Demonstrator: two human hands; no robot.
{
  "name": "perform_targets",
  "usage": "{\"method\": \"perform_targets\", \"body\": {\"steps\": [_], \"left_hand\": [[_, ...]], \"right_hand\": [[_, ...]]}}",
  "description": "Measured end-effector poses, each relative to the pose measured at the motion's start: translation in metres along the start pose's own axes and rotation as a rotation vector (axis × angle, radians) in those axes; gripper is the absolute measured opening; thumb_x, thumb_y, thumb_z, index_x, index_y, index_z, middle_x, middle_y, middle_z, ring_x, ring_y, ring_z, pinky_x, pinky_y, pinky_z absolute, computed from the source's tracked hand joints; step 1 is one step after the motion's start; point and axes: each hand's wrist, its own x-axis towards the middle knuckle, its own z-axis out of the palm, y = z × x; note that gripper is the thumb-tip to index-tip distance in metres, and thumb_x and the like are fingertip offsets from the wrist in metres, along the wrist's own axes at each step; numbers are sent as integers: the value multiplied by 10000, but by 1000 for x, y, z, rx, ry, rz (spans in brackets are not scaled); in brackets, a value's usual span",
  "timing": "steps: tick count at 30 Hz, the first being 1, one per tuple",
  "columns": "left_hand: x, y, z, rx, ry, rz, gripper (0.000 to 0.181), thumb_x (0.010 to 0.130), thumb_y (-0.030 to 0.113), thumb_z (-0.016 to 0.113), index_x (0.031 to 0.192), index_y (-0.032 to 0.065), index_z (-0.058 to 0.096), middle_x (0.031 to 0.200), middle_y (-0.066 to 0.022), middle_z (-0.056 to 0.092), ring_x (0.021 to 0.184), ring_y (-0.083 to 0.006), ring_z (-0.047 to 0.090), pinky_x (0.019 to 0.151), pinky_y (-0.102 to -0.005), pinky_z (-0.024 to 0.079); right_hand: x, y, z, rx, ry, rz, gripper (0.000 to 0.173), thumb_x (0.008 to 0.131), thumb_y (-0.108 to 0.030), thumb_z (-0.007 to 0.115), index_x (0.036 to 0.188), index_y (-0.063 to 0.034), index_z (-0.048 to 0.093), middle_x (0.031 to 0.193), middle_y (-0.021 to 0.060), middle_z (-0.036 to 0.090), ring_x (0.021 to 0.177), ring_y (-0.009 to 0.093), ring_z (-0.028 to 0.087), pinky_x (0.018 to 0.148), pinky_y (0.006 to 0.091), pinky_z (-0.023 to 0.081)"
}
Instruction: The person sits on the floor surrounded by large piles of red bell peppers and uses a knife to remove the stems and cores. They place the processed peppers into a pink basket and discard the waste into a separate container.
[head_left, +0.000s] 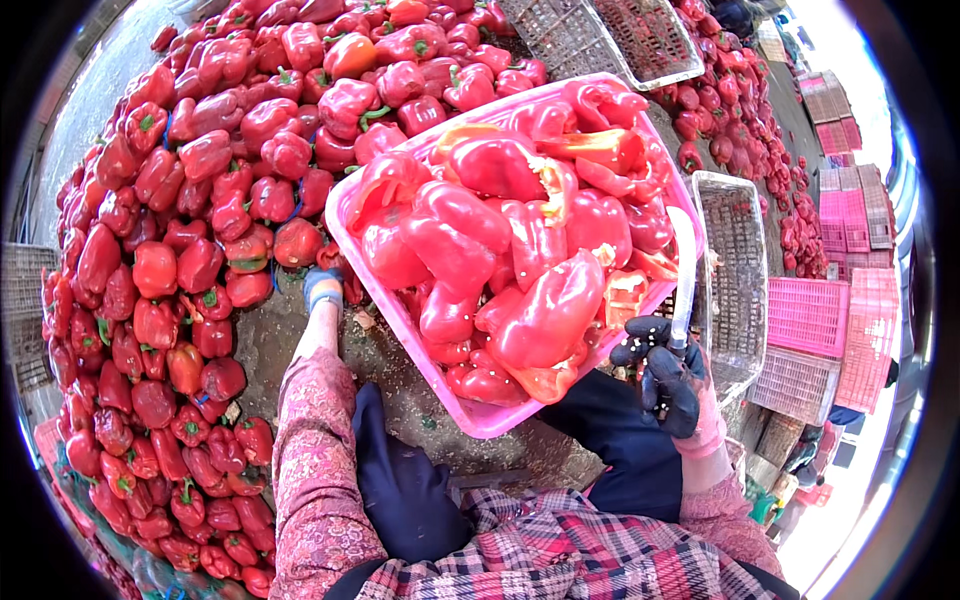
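My left hand (324, 286), in a blue and grey glove, reaches down to the edge of the heap of red bell peppers (202, 154). It is at a red pepper (331, 259) beside the crate; its fingers are mostly hidden, so I cannot tell if they grip it. In a black glove, my right hand (663, 373) is closed around a pale, curved, knife-like tool (682, 262) pointing away from me. Between my arms stands a pink plastic crate (420, 356) filled with cut, opened red peppers (551, 307). Pale seeds cling to the right glove.
Worn plastic crates (731, 277) stand right of the pink one, with others (592, 37) beyond it. Another pepper heap (739, 120) lies far right, near stacked pink crates (806, 315). Seeds and scraps litter the concrete floor (277, 337). My knees (409, 487) flank the crate's near corner.
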Motion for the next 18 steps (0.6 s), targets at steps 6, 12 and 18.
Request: {"method": "perform_targets", "body": {"steps": [6, 12, 18], "left_hand": [[-25, -94, -39, -650, -77, -14, 315, 769, 155, 606, 1041, 0, 651, 897, -155, 680, 775, -284, 665, 699, -412, 522], [-176, 17, -172, -818, -331, 713, 290, 874, 48, 553, 1163, 43, 565, 1043, -80, 622, 896, -209, 639, 761, -358, 557], [-325, 161, -193, -1177, -949, 709, 360, 879, 70, 619, 1222, -17, 554, 1202, -129, 609, 1050, -218, 621, 924, -360, 512]], "right_hand": [[-9, 4, -5, -29, -51, -54, 362, 914, -229, 623, 1220, -46, 563, 975, 69, 682, 546, 54, 520, 457, 202, 402], [-23, 25, -10, 278, -277, -136, 531, 870, -111, 670, 1358, -44, 469, 1239, 79, 607, 700, 28, 572, 517, 168, 426], [-31, 9, 19, 382, -588, -176, 738, 877, -235, 681, 1489, -150, 278, 1223, 20, 575, 566, 23, 471, 475, 187, 389]]}}
